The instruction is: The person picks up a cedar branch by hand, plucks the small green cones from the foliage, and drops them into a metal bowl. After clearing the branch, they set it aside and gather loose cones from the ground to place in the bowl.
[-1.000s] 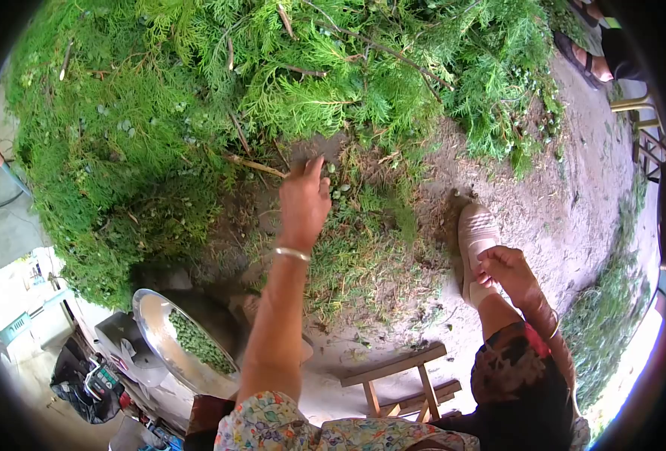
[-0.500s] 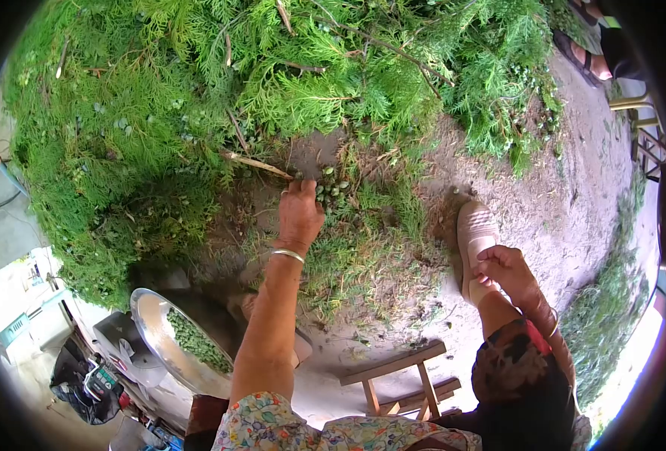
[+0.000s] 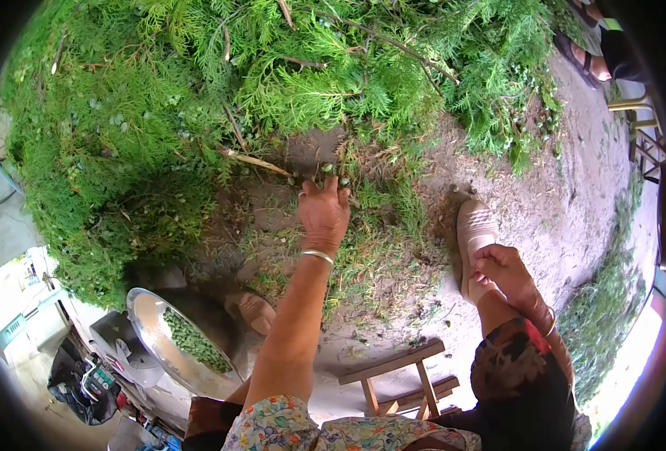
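My left hand (image 3: 324, 214), a light bangle on its wrist, reaches down to the ground. Its fingers are bent and apart over several small green cones (image 3: 327, 169); its palm is hidden. A cut twig (image 3: 256, 161) lies just beyond those fingers. My right hand (image 3: 507, 272) rests by my lower leg, above a beige shoe (image 3: 477, 225). Its fingers are curled together, and whatever they hold, if anything, is hidden. To the left of my left forearm, a wide metal basin (image 3: 147, 319) stands tilted in view with many green cones (image 3: 194, 340) inside.
Leafy evergreen branches (image 3: 160, 113) are heaped across the far side. A low wooden stool (image 3: 393, 364) is close to my knees. Another person's sandalled foot (image 3: 584, 64) shows at the upper right. A black bag (image 3: 85, 383) lies at the lower left.
My left hand has moved a little right and closer to me, from the twig's end onto the cones, and its fingers have spread. My right hand stays almost where it was.
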`<act>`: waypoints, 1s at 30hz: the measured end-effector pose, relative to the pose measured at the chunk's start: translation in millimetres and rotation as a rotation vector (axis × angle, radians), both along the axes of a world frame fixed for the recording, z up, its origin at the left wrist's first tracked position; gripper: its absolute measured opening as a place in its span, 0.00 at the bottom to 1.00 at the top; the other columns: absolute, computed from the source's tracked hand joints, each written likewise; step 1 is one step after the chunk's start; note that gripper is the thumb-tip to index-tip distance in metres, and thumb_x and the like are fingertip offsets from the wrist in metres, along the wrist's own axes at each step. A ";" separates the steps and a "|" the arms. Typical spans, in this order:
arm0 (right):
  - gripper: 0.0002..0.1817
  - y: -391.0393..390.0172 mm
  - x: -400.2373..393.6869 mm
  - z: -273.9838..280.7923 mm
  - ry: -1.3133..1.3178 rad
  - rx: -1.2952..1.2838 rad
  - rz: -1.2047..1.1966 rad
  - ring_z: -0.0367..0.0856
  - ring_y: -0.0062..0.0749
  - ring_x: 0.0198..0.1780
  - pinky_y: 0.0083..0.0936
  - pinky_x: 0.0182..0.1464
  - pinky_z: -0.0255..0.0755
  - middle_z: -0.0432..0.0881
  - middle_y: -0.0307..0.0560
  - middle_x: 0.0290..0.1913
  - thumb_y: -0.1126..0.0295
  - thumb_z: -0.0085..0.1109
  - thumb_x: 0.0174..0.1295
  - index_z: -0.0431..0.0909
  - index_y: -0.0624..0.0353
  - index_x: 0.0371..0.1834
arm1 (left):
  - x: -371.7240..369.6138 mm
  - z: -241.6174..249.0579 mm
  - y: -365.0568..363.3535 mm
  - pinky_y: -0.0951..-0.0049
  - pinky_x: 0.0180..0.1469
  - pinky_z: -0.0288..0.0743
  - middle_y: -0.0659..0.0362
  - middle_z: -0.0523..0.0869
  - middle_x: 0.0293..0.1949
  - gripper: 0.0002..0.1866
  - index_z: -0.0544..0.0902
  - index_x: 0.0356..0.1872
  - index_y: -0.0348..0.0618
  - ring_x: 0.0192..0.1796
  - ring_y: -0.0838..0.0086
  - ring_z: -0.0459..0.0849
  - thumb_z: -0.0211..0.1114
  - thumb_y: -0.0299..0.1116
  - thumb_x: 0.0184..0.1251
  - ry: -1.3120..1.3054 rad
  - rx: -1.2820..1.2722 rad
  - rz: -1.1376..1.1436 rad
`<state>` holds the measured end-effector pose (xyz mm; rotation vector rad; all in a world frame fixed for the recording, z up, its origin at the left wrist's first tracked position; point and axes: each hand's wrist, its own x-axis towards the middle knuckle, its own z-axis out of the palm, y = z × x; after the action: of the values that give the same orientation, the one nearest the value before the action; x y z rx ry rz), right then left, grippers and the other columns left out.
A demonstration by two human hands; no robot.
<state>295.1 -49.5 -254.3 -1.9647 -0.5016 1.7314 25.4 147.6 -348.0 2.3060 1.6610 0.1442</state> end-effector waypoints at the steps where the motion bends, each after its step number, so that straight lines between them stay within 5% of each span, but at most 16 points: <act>1: 0.11 -0.4 0.0 0.3 0.000 -0.003 -0.001 0.78 0.22 0.30 0.20 0.36 0.74 0.81 0.44 0.30 0.71 0.53 0.62 0.76 0.69 0.41 | 3.4 0.4 -2.7 0.57 0.31 0.75 0.45 0.74 0.34 0.13 0.78 0.40 0.43 0.31 0.53 0.79 0.64 0.36 0.55 0.000 -0.003 -0.001; 10: 0.11 1.0 -0.5 -0.7 -0.003 0.002 0.020 0.78 0.22 0.31 0.20 0.36 0.74 0.81 0.44 0.30 0.71 0.53 0.61 0.76 0.69 0.39 | 22.3 -9.9 -26.6 0.57 0.33 0.76 0.42 0.72 0.39 0.19 0.74 0.45 0.38 0.36 0.52 0.79 0.65 0.29 0.49 0.213 -0.053 -0.041; 16: 0.10 3.2 -0.5 2.7 -0.005 0.023 0.010 0.78 0.21 0.31 0.20 0.35 0.74 0.81 0.44 0.29 0.71 0.52 0.62 0.76 0.69 0.38 | -7.2 -5.4 -26.4 0.64 0.30 0.78 0.45 0.76 0.40 0.12 0.78 0.37 0.35 0.34 0.58 0.81 0.63 0.21 0.47 -0.111 0.076 0.086; 19: 0.10 8.5 2.8 4.6 0.003 0.043 0.040 0.78 0.21 0.31 0.20 0.36 0.74 0.80 0.44 0.29 0.71 0.52 0.62 0.76 0.69 0.38 | -17.5 12.8 -24.0 0.71 0.28 0.79 0.49 0.80 0.36 0.07 0.80 0.33 0.33 0.30 0.64 0.82 0.60 0.19 0.51 -0.478 -0.255 0.263; 21: 0.10 18.0 4.2 9.5 0.027 0.117 0.088 0.78 0.21 0.30 0.20 0.36 0.75 0.80 0.43 0.28 0.70 0.51 0.62 0.76 0.69 0.37 | -15.5 44.3 -27.2 0.75 0.27 0.81 0.52 0.82 0.31 0.05 0.80 0.32 0.31 0.24 0.69 0.80 0.59 0.19 0.55 -1.446 -0.728 0.758; 22: 0.12 22.0 7.4 10.1 0.035 0.109 0.131 0.79 0.23 0.35 0.21 0.40 0.75 0.81 0.46 0.34 0.71 0.53 0.62 0.75 0.67 0.44 | -18.9 47.5 -28.1 0.72 0.30 0.83 0.48 0.81 0.35 0.05 0.78 0.35 0.30 0.30 0.66 0.80 0.59 0.20 0.57 -1.636 -0.860 0.701; 27: 0.22 60.3 -13.4 32.3 0.152 0.297 0.159 0.78 0.27 0.49 0.24 0.49 0.74 0.79 0.54 0.49 0.72 0.57 0.60 0.68 0.66 0.58 | 7.9 59.5 -56.8 0.74 0.34 0.81 0.44 0.76 0.42 0.11 0.73 0.41 0.30 0.41 0.56 0.77 0.58 0.21 0.57 -2.087 -1.384 0.638; 30: 0.19 70.9 -24.6 36.6 0.170 0.381 0.076 0.80 0.26 0.45 0.23 0.46 0.75 0.81 0.52 0.44 0.74 0.58 0.59 0.71 0.68 0.54 | 38.7 72.1 -73.2 0.69 0.36 0.76 0.45 0.78 0.44 0.13 0.75 0.44 0.31 0.41 0.60 0.80 0.59 0.24 0.58 -2.079 -1.559 0.479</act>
<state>270.5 21.4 -217.7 -1.5377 -0.7883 1.6825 64.1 74.3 -275.9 -0.0532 0.4090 0.6550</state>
